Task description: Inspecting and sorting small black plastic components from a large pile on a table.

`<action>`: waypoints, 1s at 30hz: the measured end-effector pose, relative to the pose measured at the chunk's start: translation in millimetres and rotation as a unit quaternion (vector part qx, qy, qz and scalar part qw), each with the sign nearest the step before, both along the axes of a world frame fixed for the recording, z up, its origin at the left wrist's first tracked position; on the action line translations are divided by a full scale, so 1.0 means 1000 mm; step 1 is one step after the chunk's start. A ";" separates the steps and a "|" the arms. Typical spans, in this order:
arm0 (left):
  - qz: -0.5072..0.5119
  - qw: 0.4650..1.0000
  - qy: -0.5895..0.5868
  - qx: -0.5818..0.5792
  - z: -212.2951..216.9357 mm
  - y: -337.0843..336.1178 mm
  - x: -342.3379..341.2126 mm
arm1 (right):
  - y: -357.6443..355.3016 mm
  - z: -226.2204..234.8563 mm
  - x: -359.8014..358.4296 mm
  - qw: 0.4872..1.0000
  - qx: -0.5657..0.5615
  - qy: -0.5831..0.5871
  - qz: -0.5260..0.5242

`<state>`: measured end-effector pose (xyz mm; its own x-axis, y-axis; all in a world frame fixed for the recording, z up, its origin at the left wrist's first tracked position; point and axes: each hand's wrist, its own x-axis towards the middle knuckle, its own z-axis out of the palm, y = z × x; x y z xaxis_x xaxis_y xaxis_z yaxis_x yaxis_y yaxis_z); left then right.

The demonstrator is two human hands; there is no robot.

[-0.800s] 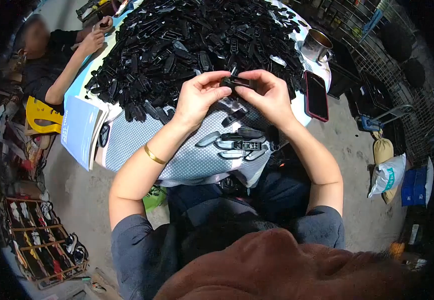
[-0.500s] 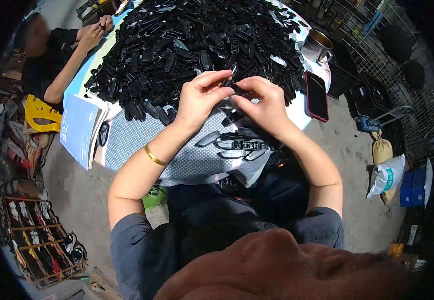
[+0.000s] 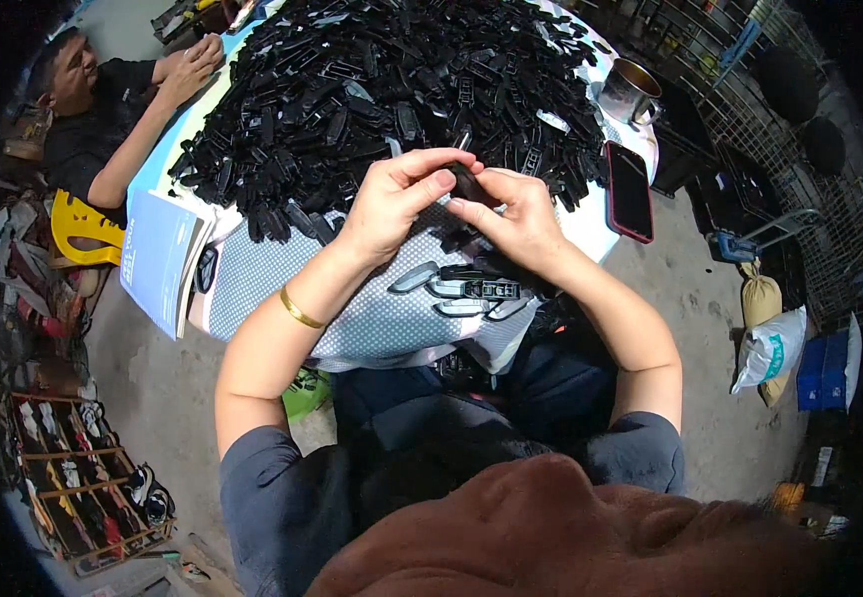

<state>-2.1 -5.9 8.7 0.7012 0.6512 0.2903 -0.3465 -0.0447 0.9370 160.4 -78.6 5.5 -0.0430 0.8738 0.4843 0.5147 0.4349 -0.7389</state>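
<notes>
The left hand (image 3: 392, 204) and the right hand (image 3: 519, 217) met over the near side of the table, fingertips just beside one another; between them was a small black piece (image 3: 467, 185), pinched by the thumb and fingers of both hands (its finer shape was too dark and too covered to tell); a gold bracelet (image 3: 300, 310) circled the left wrist; beyond the hands a broad heap of black parts (image 3: 392, 90) covered much of the table; nearer the body, below the hands, a small cluster of similar parts (image 3: 471, 289) lay on the dotted grey cloth (image 3: 277, 284); to the right of the heap lay a phone (image 3: 631, 194) with a red edge, and near it, farther back, stood a metal mug (image 3: 631, 92); on the left, a blue-covered book (image 3: 161, 261) lay at the table's edge, near a yellow seat (image 3: 83, 231); a co-worker (image 3: 103, 139) sat beyond it, both hands together at the table's edge.
</notes>
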 end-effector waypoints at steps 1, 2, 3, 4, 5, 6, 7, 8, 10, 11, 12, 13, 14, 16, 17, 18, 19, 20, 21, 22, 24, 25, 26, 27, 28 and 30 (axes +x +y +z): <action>0.000 1.000 0.001 0.000 0.000 0.000 0.000 | -0.001 0.000 -0.003 1.000 0.000 0.001 0.000; 0.016 0.999 0.012 0.026 -0.001 0.001 -0.001 | -0.002 0.000 -0.005 1.000 0.019 -0.013 -0.013; 0.032 0.998 0.024 0.052 -0.001 0.001 -0.001 | -0.003 0.000 -0.007 0.999 0.037 -0.026 -0.025; 0.032 0.998 0.025 0.052 0.000 0.001 -0.001 | -0.002 0.000 -0.009 0.998 0.052 -0.021 -0.024; 0.023 0.999 0.028 0.023 0.005 0.001 -0.001 | 0.000 0.000 -0.006 0.998 0.052 -0.020 -0.025; 0.016 0.999 0.031 -0.006 0.007 0.001 -0.002 | 0.004 0.001 -0.003 0.996 0.049 -0.069 -0.029; -0.015 0.999 0.033 -0.021 0.007 0.006 -0.002 | 0.008 0.001 0.002 0.991 0.047 -0.117 -0.033; 0.009 0.996 0.082 0.043 0.012 0.008 -0.005 | 0.012 0.001 0.008 0.990 0.027 -0.135 -0.022; 0.100 0.962 0.174 0.186 0.024 0.012 -0.011 | 0.013 0.001 0.016 0.978 0.002 -0.208 0.012; 0.149 0.950 0.187 0.200 0.023 0.016 -0.015 | 0.011 0.001 0.019 0.968 -0.026 -0.247 0.040; 0.149 0.911 0.240 0.300 0.031 0.020 -0.020 | 0.007 0.001 0.023 0.965 -0.045 -0.251 0.067; 0.152 0.857 0.293 0.395 0.039 0.024 -0.028 | 0.005 0.000 0.023 0.961 -0.062 -0.252 0.099; 0.137 0.815 0.312 0.469 0.037 0.026 -0.033 | 0.003 0.003 0.025 0.951 -0.100 -0.266 0.118; 0.098 0.778 0.392 0.481 0.039 0.015 -0.036 | -0.002 0.018 0.028 0.937 -0.145 -0.283 0.141; 0.109 0.755 0.411 0.499 0.035 0.008 -0.036 | -0.004 0.022 0.031 0.921 -0.191 -0.299 0.163; 0.130 0.735 0.415 0.521 0.030 0.003 -0.036 | -0.001 0.020 0.036 0.915 -0.212 -0.276 0.202; 0.139 0.718 0.422 0.536 0.027 0.000 -0.034 | 0.001 0.022 0.040 0.915 -0.211 -0.277 0.204; 0.140 0.711 0.431 0.538 0.018 -0.001 -0.032 | 0.003 0.026 0.044 0.907 -0.220 -0.283 0.221; 0.138 0.705 0.437 0.541 0.011 -0.001 -0.027 | 0.006 0.033 0.047 0.899 -0.231 -0.289 0.234; 0.137 0.695 0.431 0.559 0.008 -0.003 -0.023 | 0.012 0.040 0.046 0.913 -0.207 -0.289 0.201; 0.141 0.701 0.421 0.558 0.002 -0.009 -0.019 | 0.036 0.033 0.042 0.978 -0.087 -0.165 0.097; 0.152 0.701 0.407 0.566 0.001 -0.012 -0.016 | 0.047 0.037 0.039 0.986 -0.008 -0.164 0.013; 0.153 0.723 0.372 0.562 -0.002 -0.014 -0.014 | 0.065 0.037 0.040 0.979 0.070 -0.187 -0.050; 0.152 0.723 0.371 0.562 -0.006 -0.013 -0.013 | 0.084 0.035 0.039 0.966 0.128 -0.200 -0.099; 0.122 0.731 0.371 0.560 -0.007 -0.012 -0.010 | 0.100 0.037 0.037 0.953 0.173 -0.205 -0.138; 0.101 0.747 0.362 0.549 -0.013 -0.008 -0.007 | 0.131 0.036 0.032 0.937 0.143 -0.239 -0.211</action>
<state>-8.7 -14.4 -4.0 0.8532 0.4123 0.3194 0.3497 -0.9066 0.2362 192.6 52.0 41.4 0.0062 0.6997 0.7144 0.9279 0.2623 -0.2649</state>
